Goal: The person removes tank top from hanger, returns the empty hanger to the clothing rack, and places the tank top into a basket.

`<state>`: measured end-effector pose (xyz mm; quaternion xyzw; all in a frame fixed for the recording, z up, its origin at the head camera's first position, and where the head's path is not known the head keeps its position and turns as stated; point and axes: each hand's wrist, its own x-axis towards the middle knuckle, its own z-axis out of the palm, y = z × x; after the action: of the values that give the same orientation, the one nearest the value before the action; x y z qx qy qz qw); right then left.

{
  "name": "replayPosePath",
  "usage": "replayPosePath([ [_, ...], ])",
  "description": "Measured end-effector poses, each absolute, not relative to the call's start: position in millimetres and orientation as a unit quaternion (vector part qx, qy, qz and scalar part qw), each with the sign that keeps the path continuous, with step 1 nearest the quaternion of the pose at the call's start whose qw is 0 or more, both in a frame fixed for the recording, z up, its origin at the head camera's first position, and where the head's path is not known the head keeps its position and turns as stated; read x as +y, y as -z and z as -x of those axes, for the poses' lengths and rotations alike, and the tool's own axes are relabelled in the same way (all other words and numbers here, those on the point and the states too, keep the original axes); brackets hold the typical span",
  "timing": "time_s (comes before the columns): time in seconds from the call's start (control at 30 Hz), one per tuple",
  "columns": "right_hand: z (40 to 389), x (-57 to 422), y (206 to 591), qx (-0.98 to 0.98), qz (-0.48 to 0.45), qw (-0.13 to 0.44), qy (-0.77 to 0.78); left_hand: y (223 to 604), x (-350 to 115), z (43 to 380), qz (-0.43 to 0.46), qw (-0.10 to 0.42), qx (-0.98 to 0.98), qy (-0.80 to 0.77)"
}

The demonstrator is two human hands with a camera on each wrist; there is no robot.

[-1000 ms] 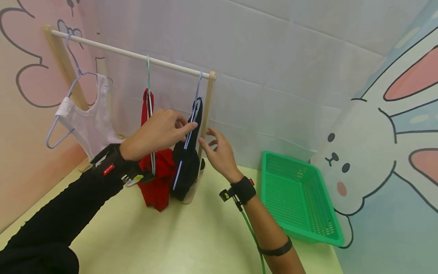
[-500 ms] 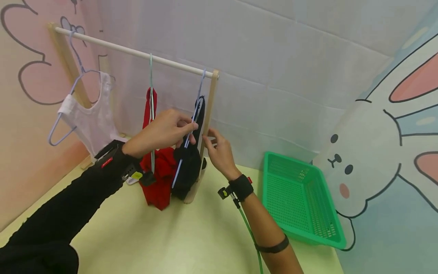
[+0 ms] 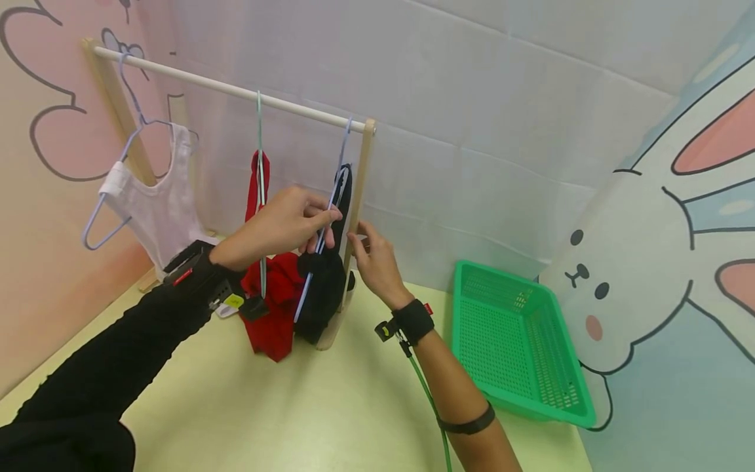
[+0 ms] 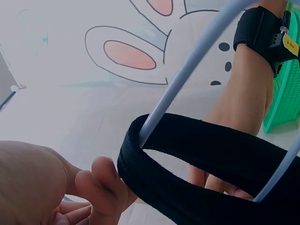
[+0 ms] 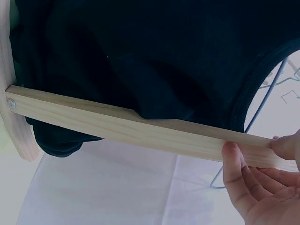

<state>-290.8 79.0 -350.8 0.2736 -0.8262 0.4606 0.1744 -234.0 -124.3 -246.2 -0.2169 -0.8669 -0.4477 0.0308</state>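
Observation:
A black tank top (image 3: pixel 321 295) hangs from a pale purple hanger (image 3: pixel 343 147) at the right end of the wooden clothes rack. My left hand (image 3: pixel 295 219) is at its upper part, thumb and fingers curled together. In the left wrist view, the left fingertips (image 4: pixel 103 171) pinch at the edge of the black strap (image 4: pixel 154 180), which loops round the hanger. My right hand (image 3: pixel 377 265) grips the rack's wooden upright (image 5: pixel 140 131), thumb on one side and fingers on the other. Behind that post, the black cloth spreads in the right wrist view.
The rack's white rail (image 3: pixel 218 85) also carries a white tank top (image 3: pixel 162 203) on a purple hanger and a red garment (image 3: pixel 274 301) on a green hanger. On the pale yellow table (image 3: pixel 236 406), a green basket (image 3: pixel 501 393) stands at the right, against the wall.
My right hand has moved from just beside the wooden upright onto it. My left hand's fingers have drawn in at the black tank top, and the hanger has shifted slightly.

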Motion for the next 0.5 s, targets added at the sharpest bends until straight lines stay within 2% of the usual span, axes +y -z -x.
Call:
replayPosePath([
  [0.5,293.3,81.3,352.2,-0.827,-0.289,0.185,-0.445,247.5,-122.8,234.4,0.226,0.048,-0.874,0.427],
])
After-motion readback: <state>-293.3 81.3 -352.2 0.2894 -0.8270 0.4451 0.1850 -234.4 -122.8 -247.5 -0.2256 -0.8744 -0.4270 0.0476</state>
